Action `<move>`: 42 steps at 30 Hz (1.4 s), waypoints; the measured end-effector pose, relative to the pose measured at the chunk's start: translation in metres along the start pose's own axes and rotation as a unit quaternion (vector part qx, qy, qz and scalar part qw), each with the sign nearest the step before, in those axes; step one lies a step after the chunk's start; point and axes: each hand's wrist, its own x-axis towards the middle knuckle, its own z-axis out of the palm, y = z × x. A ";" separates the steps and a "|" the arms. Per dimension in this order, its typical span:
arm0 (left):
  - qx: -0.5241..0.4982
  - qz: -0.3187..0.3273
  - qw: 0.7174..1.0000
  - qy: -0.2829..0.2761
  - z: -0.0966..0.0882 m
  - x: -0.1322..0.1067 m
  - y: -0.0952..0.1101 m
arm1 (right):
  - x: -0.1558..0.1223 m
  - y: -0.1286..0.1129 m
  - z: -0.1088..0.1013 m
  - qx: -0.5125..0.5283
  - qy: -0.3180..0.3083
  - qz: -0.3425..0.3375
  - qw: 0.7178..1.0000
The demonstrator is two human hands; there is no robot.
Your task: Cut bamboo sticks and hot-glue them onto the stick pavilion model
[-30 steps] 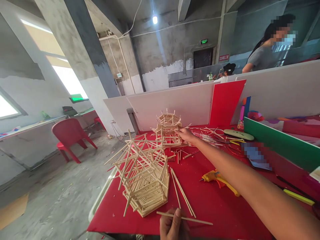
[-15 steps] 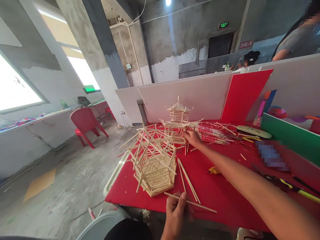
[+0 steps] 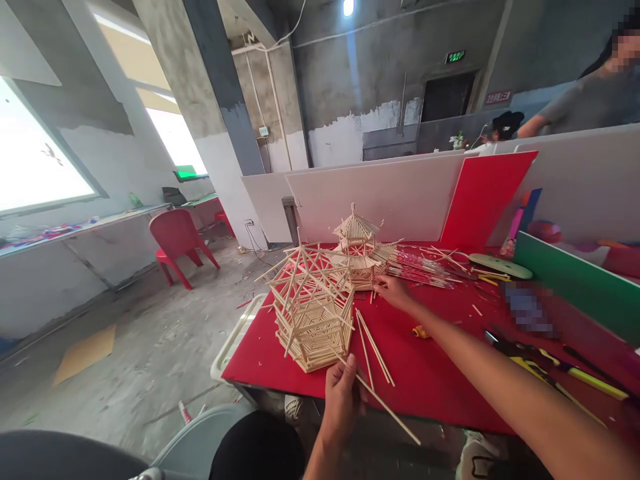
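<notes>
Stick (image 3: 385, 406) pinched in my left hand (image 3: 341, 388); my right hand (image 3: 393, 292) meets the pagoda (image 3: 363, 262), its grip unclear.

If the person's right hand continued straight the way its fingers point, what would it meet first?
Most likely the roofed stick pagoda, at its lower storey. The right hand is right beside it; whether they touch is unclear.

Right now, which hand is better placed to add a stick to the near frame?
Left, probably: the left hand holds a stick close to the near frame; the right hand is at the pagoda.
</notes>
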 end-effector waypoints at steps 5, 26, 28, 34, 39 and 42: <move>-0.001 0.011 1.000 -0.015 0.005 -0.014 0.024 | -0.069 -0.022 -0.025 0.036 -0.044 -0.020 0.998; -0.116 0.115 0.976 0.145 -0.006 -0.021 0.066 | -0.173 -0.084 0.042 0.559 0.083 0.172 0.807; -0.115 0.119 0.974 0.154 -0.007 -0.020 0.067 | -0.173 -0.086 0.047 0.566 0.089 0.171 0.802; -0.111 0.134 0.971 0.167 -0.009 -0.020 0.069 | -0.173 -0.087 0.055 0.571 0.097 0.164 0.798; -0.106 0.127 0.971 0.170 -0.009 -0.020 0.071 | -0.170 -0.088 0.056 0.573 0.100 0.155 0.799; -0.104 0.129 0.971 0.171 -0.010 -0.019 0.070 | -0.169 -0.087 0.057 0.572 0.100 0.153 0.800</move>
